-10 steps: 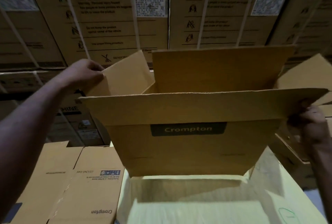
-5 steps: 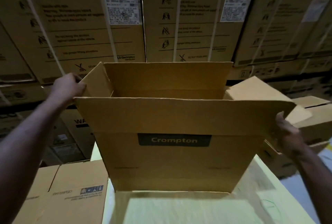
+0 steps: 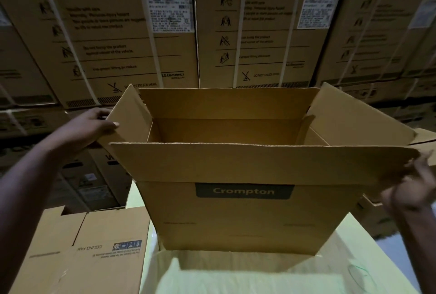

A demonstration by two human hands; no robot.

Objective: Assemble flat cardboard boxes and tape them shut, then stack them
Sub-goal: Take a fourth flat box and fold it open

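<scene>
The Crompton box (image 3: 236, 220) stands open-topped on the pale surface (image 3: 259, 277). Left hand (image 3: 92, 126) pinches its left side flap (image 3: 129, 117); right hand (image 3: 410, 190), blurred, grip unclear. Better fold both side flaps inward first, squarely.

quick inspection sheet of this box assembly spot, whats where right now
surface: pale top under the box, brightly lit.
job's things: Crompton box stands upright and open, four top flaps raised; no tape seen.
clutter: second carton at lower left, print upside down.
grippers: left hand pinches the left flap; right hand is blurred at the right end of the near flap, grip unclear.
cables: nothing seen.
surroundings: wall of strapped cartons with CAUTION print behind.
</scene>
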